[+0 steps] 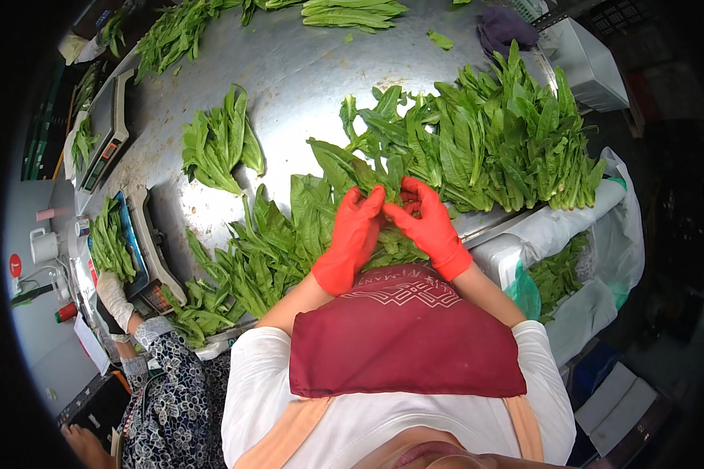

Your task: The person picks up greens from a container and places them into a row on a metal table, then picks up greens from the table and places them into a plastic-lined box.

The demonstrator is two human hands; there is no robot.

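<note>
Both of my hands wear red rubber gloves and meet near the front edge of a metal table (276,64). Leafy greens (352,170) are held between my left hand (352,234) and my right hand (428,220), their leaves pointing away to the upper left. The fingertips nearly touch, and part of the stems is hidden behind them. Left of my hands, a long row of loose leafy greens (264,240) lies along the edge. A big pile of leafy greens (504,135) spreads out on the right. Farther back at the left rests a separate bunch (220,143).
At the left, a co-worker's gloved hand (114,299) touches greens on a scale (155,246); another scale (108,135) stands behind. A plastic-lined box (598,223) with greens adjoins the right front edge. A purple cloth (504,29) and more greens (352,12) lie at the back.
</note>
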